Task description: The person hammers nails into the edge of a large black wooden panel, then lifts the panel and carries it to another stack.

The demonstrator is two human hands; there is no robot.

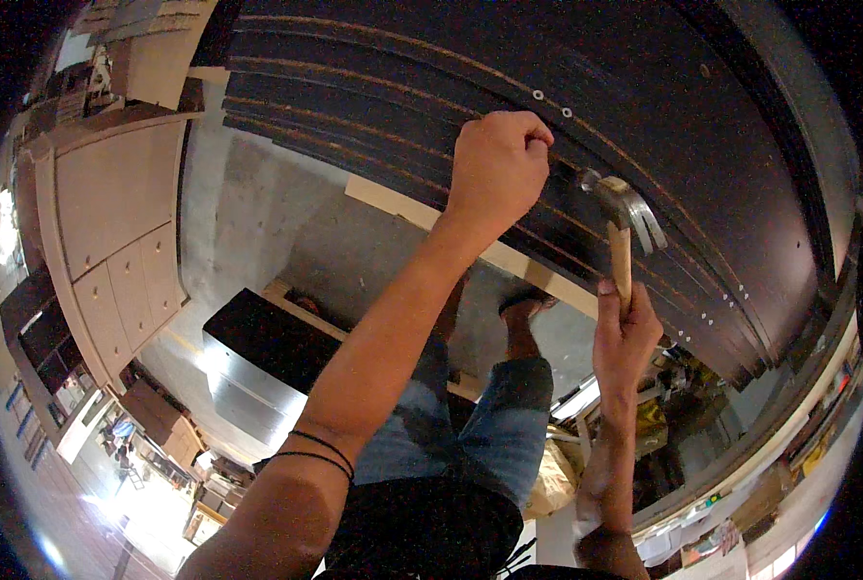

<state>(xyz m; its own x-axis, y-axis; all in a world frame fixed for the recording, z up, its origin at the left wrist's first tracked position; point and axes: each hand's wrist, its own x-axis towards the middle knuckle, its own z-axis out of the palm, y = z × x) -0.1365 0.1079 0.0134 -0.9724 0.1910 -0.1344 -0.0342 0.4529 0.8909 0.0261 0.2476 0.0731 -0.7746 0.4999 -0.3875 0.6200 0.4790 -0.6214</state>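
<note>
A claw hammer (621, 259) with a wooden handle and a metal head is gripped low on its handle by my right hand (627, 333). Its head is over the edges of several stacked black panels (373, 48), whose long edges show thin brown lines. My left hand (501, 166) is closed above those edges, left of the hammer head; whatever its fingers may hold is hidden. Two small white ring-shaped pieces (552, 104) sit in a panel just beyond my left hand. More small white pieces (731, 300) show at the panels' right end.
Pale wooden strips (509, 263) support the panels from below. A black box-like piece (267, 343) with a shiny side stands on the concrete floor (286, 208) at left. Beyond it is a light wooden cabinet (112, 232). My legs (509, 416) are under my arms.
</note>
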